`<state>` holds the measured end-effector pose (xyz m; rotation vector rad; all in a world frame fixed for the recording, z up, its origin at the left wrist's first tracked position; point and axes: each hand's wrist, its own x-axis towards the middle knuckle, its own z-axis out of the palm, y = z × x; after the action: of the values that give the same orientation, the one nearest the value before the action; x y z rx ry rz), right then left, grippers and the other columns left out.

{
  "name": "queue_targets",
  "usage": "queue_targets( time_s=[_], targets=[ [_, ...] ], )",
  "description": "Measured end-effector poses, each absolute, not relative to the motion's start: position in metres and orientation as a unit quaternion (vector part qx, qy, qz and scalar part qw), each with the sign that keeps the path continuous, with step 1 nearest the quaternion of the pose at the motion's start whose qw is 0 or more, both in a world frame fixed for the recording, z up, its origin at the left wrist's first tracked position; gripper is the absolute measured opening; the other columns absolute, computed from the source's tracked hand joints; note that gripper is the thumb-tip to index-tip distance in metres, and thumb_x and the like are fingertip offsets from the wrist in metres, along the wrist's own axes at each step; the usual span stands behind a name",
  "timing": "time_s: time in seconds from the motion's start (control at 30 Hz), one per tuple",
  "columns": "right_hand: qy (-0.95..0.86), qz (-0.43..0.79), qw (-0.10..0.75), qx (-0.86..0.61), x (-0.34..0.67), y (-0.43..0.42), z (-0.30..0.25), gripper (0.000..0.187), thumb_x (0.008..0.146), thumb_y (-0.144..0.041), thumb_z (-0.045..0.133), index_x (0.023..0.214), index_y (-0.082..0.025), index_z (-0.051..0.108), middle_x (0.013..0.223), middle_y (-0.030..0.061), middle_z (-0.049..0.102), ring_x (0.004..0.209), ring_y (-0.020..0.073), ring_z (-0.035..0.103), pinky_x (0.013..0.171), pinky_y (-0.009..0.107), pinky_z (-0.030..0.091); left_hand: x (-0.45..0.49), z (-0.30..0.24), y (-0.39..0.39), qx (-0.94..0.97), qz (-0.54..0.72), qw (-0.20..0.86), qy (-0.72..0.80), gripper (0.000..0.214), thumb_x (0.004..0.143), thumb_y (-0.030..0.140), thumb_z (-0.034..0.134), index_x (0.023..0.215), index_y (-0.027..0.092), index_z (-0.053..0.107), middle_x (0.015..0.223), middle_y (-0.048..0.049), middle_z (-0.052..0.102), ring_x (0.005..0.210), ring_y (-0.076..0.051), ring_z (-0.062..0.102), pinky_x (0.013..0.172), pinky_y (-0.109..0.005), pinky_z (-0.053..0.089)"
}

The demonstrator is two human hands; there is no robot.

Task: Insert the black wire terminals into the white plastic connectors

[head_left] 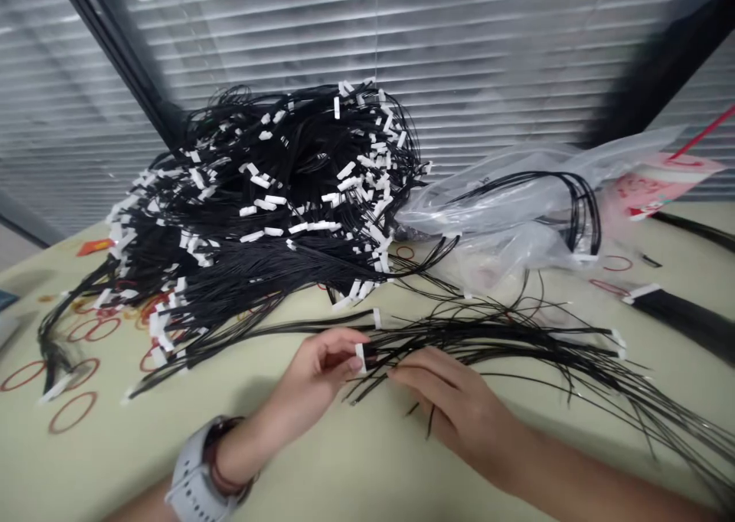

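Note:
My left hand (318,376) pinches a small white connector (360,358) at the end of a bunch of thin black wires (488,346), which fan out to the right across the table. My right hand (453,407) lies just beside it, with its fingertips on those wires close to the connector. Behind both hands sits a large tangled heap of black wires with white connectors (269,216). A grey smartwatch (195,468) circles my left wrist.
A clear plastic bag (505,208) holding coiled black wire lies behind on the right, beside pink packaging (660,185). Red rubber bands (73,412) are scattered on the pale table (321,468). A tied black wire bundle (683,315) lies at right. Window blinds stand behind the table.

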<state>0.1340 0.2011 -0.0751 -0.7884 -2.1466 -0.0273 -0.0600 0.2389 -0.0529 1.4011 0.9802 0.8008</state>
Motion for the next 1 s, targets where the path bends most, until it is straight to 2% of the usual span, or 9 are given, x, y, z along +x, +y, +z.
queue_targets(
  time_s=[0.07, 0.2, 0.3, 0.57, 1.0],
  targets=[
    [-0.843, 0.005, 0.417, -0.34, 0.1359, 0.2008, -0.0773, 0.031, 0.077, -0.002, 0.041, 0.102, -0.016, 0.053, 0.091, 0.0042, 0.054, 0.082, 0.0081, 0.046, 0.07, 0.02, 0.043, -0.0599, -0.0512, 0.2381, 0.606, 0.34, 0.585, 0.418, 0.024, 0.073, 0.024, 0.06, 0.093, 0.012, 0.054, 0.079, -0.0018, 0.056, 0.07, -0.007, 0.048, 0.065, -0.018, 0.035],
    [-0.821, 0.037, 0.436, -0.365, 0.1382, 0.2008, -0.0728, 0.013, 0.078, -0.009, 0.048, 0.085, -0.015, 0.057, 0.076, 0.0026, 0.052, 0.07, 0.0051, 0.046, 0.061, 0.016, 0.039, -0.0613, -0.0475, 0.2355, 0.619, 0.326, 0.577, 0.422, 0.024, 0.075, 0.024, 0.058, 0.095, 0.013, 0.053, 0.079, -0.002, 0.056, 0.069, -0.007, 0.047, 0.063, -0.018, 0.035],
    [-0.811, 0.037, 0.449, -0.373, 0.1392, 0.2005, -0.0692, 0.01, 0.077, -0.009, 0.049, 0.079, -0.014, 0.057, 0.071, 0.0018, 0.051, 0.067, 0.0037, 0.046, 0.058, 0.014, 0.038, -0.0617, -0.0458, 0.2337, 0.615, 0.318, 0.584, 0.425, 0.023, 0.076, 0.024, 0.057, 0.096, 0.013, 0.053, 0.079, -0.0017, 0.056, 0.068, -0.006, 0.048, 0.062, -0.017, 0.035],
    [-0.804, 0.044, 0.442, -0.396, 0.1402, 0.201, -0.072, 0.009, 0.077, -0.009, 0.049, 0.079, -0.014, 0.057, 0.069, 0.0009, 0.051, 0.064, 0.0022, 0.045, 0.052, 0.012, 0.034, -0.0597, -0.0436, 0.2343, 0.623, 0.309, 0.574, 0.433, 0.022, 0.076, 0.023, 0.056, 0.096, 0.012, 0.052, 0.072, 0.0007, 0.052, 0.063, -0.004, 0.043, 0.057, -0.015, 0.033],
    [-0.815, 0.042, 0.422, -0.396, 0.1408, 0.2007, -0.0731, 0.008, 0.077, -0.011, 0.049, 0.078, -0.014, 0.056, 0.068, 0.0005, 0.05, 0.064, 0.0036, 0.043, 0.056, 0.014, 0.035, -0.0605, -0.0461, 0.2352, 0.643, 0.294, 0.566, 0.424, 0.02, 0.078, 0.024, 0.054, 0.095, 0.013, 0.052, 0.075, 0.0006, 0.055, 0.064, -0.004, 0.044, 0.058, -0.014, 0.034]
  ],
)
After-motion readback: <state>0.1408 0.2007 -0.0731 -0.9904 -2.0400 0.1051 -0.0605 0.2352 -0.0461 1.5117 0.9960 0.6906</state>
